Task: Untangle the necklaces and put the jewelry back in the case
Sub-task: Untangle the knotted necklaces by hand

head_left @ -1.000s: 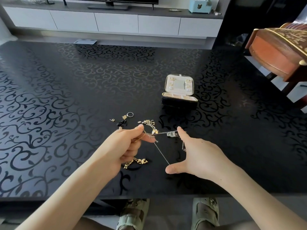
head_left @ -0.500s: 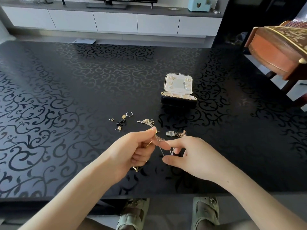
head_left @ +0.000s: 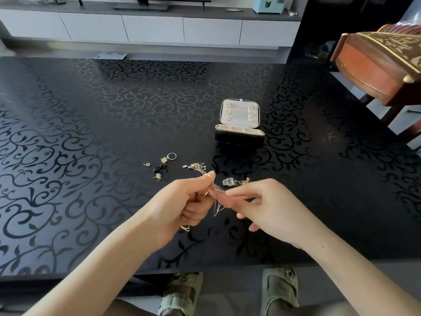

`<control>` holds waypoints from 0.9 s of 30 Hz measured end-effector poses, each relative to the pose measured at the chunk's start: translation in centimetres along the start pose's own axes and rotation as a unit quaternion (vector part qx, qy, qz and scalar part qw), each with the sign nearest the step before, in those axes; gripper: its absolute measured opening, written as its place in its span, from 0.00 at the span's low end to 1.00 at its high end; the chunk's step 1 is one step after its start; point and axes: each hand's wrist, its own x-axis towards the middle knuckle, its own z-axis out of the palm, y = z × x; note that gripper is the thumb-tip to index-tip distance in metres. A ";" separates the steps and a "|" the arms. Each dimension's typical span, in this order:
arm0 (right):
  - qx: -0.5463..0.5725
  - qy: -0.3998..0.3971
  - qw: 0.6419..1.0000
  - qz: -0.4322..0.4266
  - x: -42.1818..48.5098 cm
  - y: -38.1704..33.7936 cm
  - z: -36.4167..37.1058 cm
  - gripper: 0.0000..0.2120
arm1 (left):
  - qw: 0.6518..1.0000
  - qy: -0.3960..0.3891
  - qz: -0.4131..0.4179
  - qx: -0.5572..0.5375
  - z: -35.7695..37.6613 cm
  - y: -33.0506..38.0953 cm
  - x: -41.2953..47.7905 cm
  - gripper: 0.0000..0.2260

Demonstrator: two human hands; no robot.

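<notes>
A knot of thin gold and silver necklace chains (head_left: 216,197) hangs between my hands above the black table. My left hand (head_left: 182,206) pinches the chains between thumb and forefinger, its other fingers curled, and a gold charm (head_left: 185,228) dangles below it. My right hand (head_left: 271,208) pinches the same tangle from the right. A clear crystal pendant (head_left: 228,181) lies just beyond my fingers. More gold chain (head_left: 197,167) rests on the table behind my left hand. The small black jewelry case (head_left: 239,124) stands open further back, with earrings pinned in its cream lid.
Loose pieces lie left of the chains: a silver ring (head_left: 171,156), gold stud earrings (head_left: 157,176) and a black piece (head_left: 159,167). The patterned table (head_left: 91,133) ends at its front edge near my feet. A wooden chair (head_left: 378,62) stands at the right.
My hands have come together: the chain that was stretched between them a second ago is now bunched, and my right hand went from spread open to pinching the tangle.
</notes>
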 end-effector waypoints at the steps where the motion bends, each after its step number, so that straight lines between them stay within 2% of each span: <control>1: -0.016 0.036 0.999 -0.017 0.0 0.3 -0.1 0.08 | 1.000 0.000 0.002 0.002 0.0 0.0 0.0 0.22; 5: -0.006 0.131 0.982 -0.133 -0.2 0.2 0.0 0.09 | 1.000 0.010 0.006 0.020 0.3 0.2 0.2 0.20; 8: -0.115 0.177 0.947 -0.243 -0.1 0.2 0.1 0.07 | 0.999 0.028 0.001 0.029 0.5 0.2 0.4 0.20; 12: -0.191 0.191 0.917 -0.295 0.3 0.5 0.3 0.05 | 0.997 0.057 -0.019 0.046 0.6 0.2 0.7 0.25; 16: -0.137 0.180 0.943 -0.245 -0.1 0.0 0.2 0.04 | 0.995 0.071 -0.035 0.065 0.7 0.3 0.6 0.25; 20: 0.052 0.144 0.980 -0.124 -0.5 -0.5 -0.5 0.06 | 0.991 0.101 -0.035 0.084 0.7 0.1 0.5 0.25; 27: 0.214 0.096 0.970 -0.062 -0.2 -1.7 -0.7 0.09 | 0.990 0.105 -0.042 0.084 0.7 0.1 0.2 0.21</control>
